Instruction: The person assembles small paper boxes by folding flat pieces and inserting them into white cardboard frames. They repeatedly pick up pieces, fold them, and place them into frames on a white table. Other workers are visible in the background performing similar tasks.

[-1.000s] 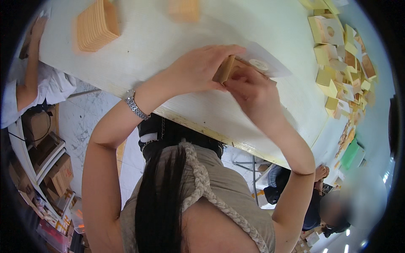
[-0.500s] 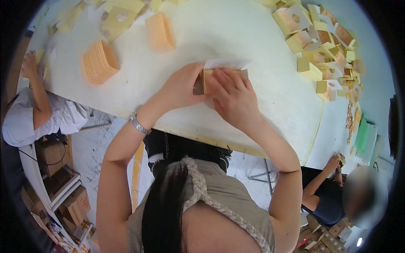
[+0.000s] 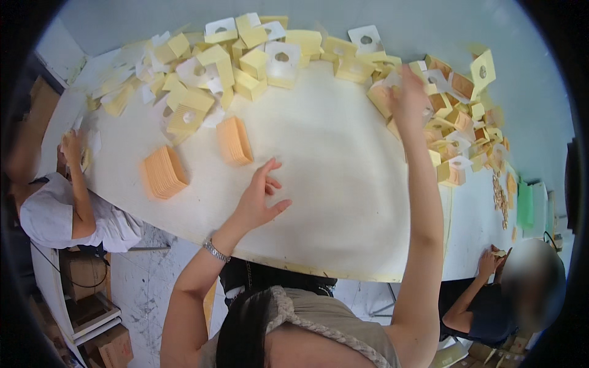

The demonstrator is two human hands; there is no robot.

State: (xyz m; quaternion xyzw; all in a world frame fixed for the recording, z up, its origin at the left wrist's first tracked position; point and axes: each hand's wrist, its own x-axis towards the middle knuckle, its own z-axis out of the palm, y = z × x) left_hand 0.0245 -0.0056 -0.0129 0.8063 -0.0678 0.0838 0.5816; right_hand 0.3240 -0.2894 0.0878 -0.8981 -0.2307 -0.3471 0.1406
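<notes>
Filling most of my view, the white table (image 3: 343, 178) curves from left to right, its middle bare on the near side. Along its far side I see a jumbled left heap of pale yellow cartons (image 3: 251, 64), several with round holes in white flaps. It nearly joins a right heap (image 3: 457, 126), where some cartons show peach-coloured insides. At the left end, a co-worker in white (image 3: 76, 211) has an arm on the table; at the near right, a co-worker in dark clothes (image 3: 475, 306) holds something too small for me to make out. Two ribbed peach stacks (image 3: 233, 141) stand at left centre, in the way between my wearer's left hand (image 3: 261, 199) and the left heap. That hand hovers over bare table, fingers half curled and thumb apart, holding nothing, near the right-hand stack without touching it. The right hand (image 3: 408, 101) is at the left part of the right heap, its forearm hiding some of the table; a yellow carton (image 3: 379, 98) lies just left of it. Blur keeps me from telling whether those fingers grip anything. A silvery watch (image 3: 216, 250) circles the left wrist.
</notes>
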